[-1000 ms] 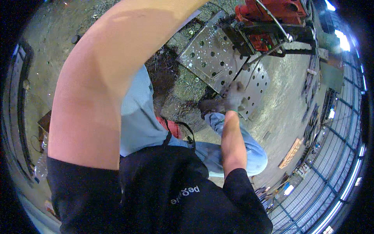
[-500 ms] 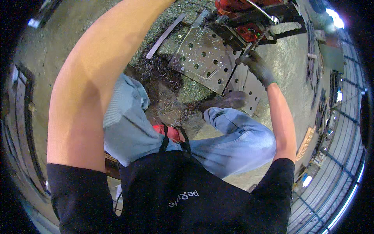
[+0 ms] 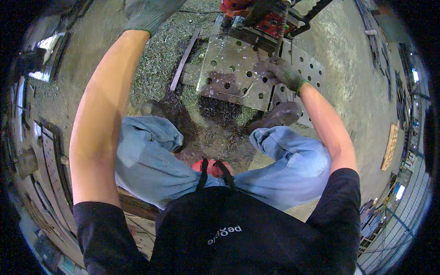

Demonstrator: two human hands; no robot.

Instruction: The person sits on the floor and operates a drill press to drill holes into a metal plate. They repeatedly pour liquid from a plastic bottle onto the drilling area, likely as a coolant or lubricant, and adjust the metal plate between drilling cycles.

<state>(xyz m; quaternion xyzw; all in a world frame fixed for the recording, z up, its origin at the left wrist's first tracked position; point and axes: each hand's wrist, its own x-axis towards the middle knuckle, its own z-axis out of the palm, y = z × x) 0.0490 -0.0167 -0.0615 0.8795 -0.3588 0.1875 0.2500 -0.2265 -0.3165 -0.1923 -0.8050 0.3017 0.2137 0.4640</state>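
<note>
A strip [image 3: 185,60] lies off the holed plate [image 3: 225,54], upper centre; I cannot tell the grip of right hand [image 3: 285,74] or left hand [image 3: 151,13].

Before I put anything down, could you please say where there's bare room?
The holed plate has room between its left edge and the right hand. Bare floor lies right of the plate. Crowded: the far end, by the red machine, and leftward, where shavings surround a strip.
</note>
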